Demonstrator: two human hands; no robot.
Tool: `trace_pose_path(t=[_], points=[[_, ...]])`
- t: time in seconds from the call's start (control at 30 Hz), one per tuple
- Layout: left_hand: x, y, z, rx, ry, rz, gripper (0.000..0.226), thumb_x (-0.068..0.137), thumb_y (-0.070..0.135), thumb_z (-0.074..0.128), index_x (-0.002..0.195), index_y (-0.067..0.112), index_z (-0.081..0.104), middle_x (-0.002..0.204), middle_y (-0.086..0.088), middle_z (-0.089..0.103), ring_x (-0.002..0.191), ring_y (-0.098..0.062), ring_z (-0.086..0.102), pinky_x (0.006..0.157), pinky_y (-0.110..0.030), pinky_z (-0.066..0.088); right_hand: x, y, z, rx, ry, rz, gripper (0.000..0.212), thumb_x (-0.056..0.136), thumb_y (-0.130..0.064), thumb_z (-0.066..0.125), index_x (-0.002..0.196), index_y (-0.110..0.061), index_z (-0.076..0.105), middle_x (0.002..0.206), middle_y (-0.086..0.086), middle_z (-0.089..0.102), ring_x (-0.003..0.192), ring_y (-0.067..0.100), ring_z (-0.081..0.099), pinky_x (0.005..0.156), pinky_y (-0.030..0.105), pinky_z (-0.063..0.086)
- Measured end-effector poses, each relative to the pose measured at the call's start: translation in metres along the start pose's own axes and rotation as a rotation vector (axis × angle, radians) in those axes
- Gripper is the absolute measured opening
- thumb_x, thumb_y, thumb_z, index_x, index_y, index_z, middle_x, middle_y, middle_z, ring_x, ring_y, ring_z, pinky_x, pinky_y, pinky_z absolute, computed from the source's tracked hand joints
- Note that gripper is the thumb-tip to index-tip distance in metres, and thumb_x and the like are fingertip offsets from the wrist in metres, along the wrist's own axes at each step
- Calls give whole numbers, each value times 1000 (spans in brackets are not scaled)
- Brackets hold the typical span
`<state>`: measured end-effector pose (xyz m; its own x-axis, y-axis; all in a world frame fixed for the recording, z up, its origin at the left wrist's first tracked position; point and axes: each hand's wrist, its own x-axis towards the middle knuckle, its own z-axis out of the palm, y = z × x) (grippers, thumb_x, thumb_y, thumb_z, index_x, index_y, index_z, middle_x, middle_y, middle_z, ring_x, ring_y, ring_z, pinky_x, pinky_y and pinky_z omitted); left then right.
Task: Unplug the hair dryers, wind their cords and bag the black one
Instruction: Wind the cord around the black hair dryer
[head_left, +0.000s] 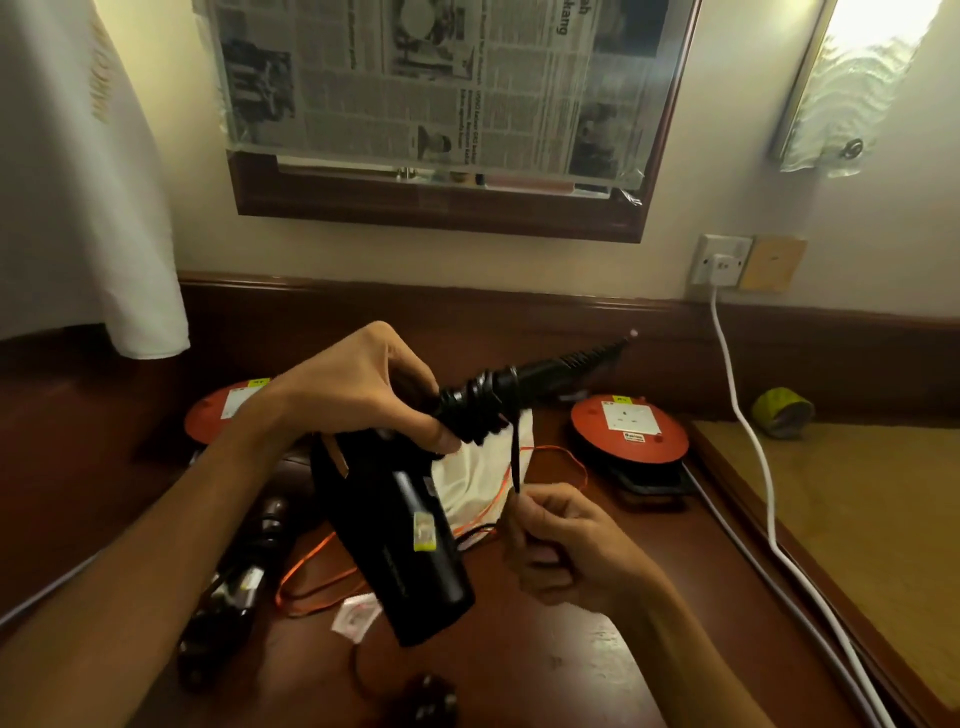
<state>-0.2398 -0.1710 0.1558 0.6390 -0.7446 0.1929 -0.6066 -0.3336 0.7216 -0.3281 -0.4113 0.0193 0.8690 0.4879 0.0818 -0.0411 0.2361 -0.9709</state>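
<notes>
Black hair dryer (395, 540) at frame centre, gripped by left hand (358, 395), barrel down. Right hand (566, 545) pinches cord (514, 457), partly coiled round handle.

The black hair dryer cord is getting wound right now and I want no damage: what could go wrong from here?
1. The cord is coiled tightly around the handle of the black hair dryer; pulled hard by the right hand, it may kink.
2. The left hand holds only the handle, so the heavy barrel could swing down onto the desk.
3. The loose orange string of the white bag could get caught in the winding.
</notes>
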Motion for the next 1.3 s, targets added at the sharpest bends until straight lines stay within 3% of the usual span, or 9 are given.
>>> trace_pose_path(t=[0.17, 0.33, 0.57, 0.77, 0.93, 1.03, 1.1, 1.2, 1.3], points=[[-5, 22, 25, 161, -394, -22, 15, 75, 22, 92, 76, 13, 81, 72, -3, 77, 63, -19, 73, 56, -29, 52, 21, -13, -23, -546, -48, 183, 11, 77, -18, 79, 83, -10, 76, 80, 9, 72, 70, 20, 68, 62, 34, 57], [-7, 17, 40, 509, -584, -230, 29, 72, 38, 90, 64, 18, 72, 53, 7, 60, 45, -4, 54, 45, -21, 39, 35, -64, -18, -1367, -96, 379, 11, 83, -30, 78, 80, -20, 75, 74, -6, 69, 63, 3, 59, 59, 25, 48], [-2, 21, 55, 754, -644, -262, 44, 71, 49, 88, 57, 21, 57, 52, 8, 52, 49, -10, 51, 47, -26, 41, 47, -86, 14, -1535, -294, 563, 30, 98, -37, 61, 101, -9, 73, 90, 6, 76, 64, 7, 60, 58, 20, 43], [5, 23, 76, 921, -587, -264, 49, 70, 50, 87, 97, 17, 64, 83, 2, 63, 67, -13, 57, 53, -25, 45, 62, -74, 26, -1480, -494, 976, 30, 103, -16, 50, 120, 5, 62, 91, 18, 78, 63, 19, 73, 72, 31, 60], [-3, 18, 53, 973, -505, -346, 46, 66, 56, 84, 89, 21, 65, 85, 2, 64, 73, -14, 62, 64, -33, 58, 30, -92, 9, -955, -380, 725, 34, 104, -14, 51, 135, -2, 56, 117, 13, 72, 93, 23, 72, 82, 55, 60], [-12, 15, 25, 958, -406, -351, 50, 61, 61, 83, 70, 15, 67, 58, 5, 58, 54, -11, 56, 49, -33, 46, 4, -93, 10, -907, -381, 601, 29, 106, -13, 46, 130, -5, 60, 121, 5, 73, 103, 12, 71, 82, 34, 58], [-15, 16, 12, 912, -344, -353, 52, 60, 62, 85, 69, 12, 73, 50, 3, 54, 46, -10, 52, 46, -31, 41, -8, -88, 22, -1203, -323, 497, 25, 105, -17, 48, 123, -12, 65, 109, -9, 72, 91, -10, 65, 80, 13, 50], [-16, 22, 6, 869, -275, -333, 47, 64, 60, 87, 75, 15, 77, 52, 4, 58, 45, -8, 53, 45, -25, 40, -17, -72, 41, -1393, -188, 325, 18, 105, -26, 48, 109, -17, 63, 84, -19, 60, 72, -20, 51, 75, 15, 34], [-18, 23, 3, 793, -174, -230, 43, 67, 60, 86, 77, 19, 78, 57, 2, 65, 50, -8, 60, 48, -25, 45, -14, -51, 52, -928, -53, 123, 22, 107, -26, 48, 97, -9, 57, 73, 6, 64, 62, 1, 58, 66, 19, 42]])
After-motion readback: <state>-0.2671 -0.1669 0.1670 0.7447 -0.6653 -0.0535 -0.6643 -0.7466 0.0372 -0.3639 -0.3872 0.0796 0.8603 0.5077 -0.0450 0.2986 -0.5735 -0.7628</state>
